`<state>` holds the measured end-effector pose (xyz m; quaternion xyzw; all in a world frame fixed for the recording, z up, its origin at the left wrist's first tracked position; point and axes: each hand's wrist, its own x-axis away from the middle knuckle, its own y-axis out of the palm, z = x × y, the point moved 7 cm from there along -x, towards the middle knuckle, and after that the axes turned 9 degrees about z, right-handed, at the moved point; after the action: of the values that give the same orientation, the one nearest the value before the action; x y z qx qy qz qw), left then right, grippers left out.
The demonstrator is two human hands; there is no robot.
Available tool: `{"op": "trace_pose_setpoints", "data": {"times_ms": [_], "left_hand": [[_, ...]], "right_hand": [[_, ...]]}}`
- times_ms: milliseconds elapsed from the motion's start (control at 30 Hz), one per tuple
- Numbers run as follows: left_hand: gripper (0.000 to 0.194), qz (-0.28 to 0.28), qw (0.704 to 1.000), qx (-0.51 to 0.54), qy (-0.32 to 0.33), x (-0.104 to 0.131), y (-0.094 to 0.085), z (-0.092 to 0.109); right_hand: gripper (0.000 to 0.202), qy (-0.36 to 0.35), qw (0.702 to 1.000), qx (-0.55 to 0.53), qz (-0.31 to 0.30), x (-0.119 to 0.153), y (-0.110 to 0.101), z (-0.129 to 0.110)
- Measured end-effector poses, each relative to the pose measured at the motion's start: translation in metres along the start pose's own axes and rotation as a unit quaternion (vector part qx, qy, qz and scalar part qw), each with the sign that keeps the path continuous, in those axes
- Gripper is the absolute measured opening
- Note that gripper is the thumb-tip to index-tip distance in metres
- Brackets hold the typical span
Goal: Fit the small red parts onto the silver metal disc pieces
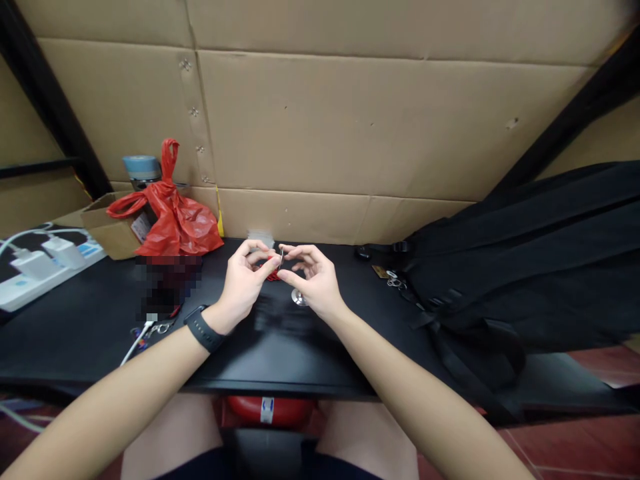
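Above the black desk, my left hand (243, 280) is closed in a pinch on a thin, flat, shiny piece (281, 258), seen nearly edge-on. My right hand (315, 280) meets it from the other side, its index fingertip at the top edge and its thumb near the bottom edge. What kind of piece this is cannot be made out. Behind the fingers lies a small red bundle (273, 274), partly hidden by my left thumb. A round silver metal disc (299, 298) rests on the desk below my right hand, which covers part of it.
At left stand a white power strip (30, 283) with plugs, an open cardboard box (107, 230) and a knotted red plastic bag (175, 223). A clear plastic item (261, 237) lies behind my hands. A black backpack (540, 260) and keys (395, 280) occupy the right side.
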<state>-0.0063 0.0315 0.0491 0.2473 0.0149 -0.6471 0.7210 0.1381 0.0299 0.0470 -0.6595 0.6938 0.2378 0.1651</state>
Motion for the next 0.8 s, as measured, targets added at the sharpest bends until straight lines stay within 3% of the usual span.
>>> {"op": "trace_pose_setpoints", "data": {"times_ms": [133,267,500,667,800], "left_hand": [[0.037,-0.014,1.0,-0.015,0.015,-0.001,0.0,0.001],[0.032,-0.022,0.993,-0.086,0.082,-0.002,0.0,0.008],[0.01,-0.028,0.931,-0.254,0.262,0.007,0.003,0.034],[0.013,-0.019,0.92,-0.278,0.275,0.007,-0.001,0.035],[0.015,-0.016,0.917,-0.281,0.284,0.006,-0.003,0.034]], "right_hand": [[0.037,0.0,1.0,0.0,-0.004,0.001,0.001,0.0],[0.038,-0.008,1.0,-0.002,-0.003,0.0,0.0,-0.002],[0.032,-0.034,0.998,0.046,-0.008,0.0,-0.002,-0.008],[0.024,-0.016,0.998,0.05,-0.039,-0.002,-0.001,-0.002],[0.019,-0.068,0.991,0.105,-0.055,-0.004,-0.003,-0.009]]}}
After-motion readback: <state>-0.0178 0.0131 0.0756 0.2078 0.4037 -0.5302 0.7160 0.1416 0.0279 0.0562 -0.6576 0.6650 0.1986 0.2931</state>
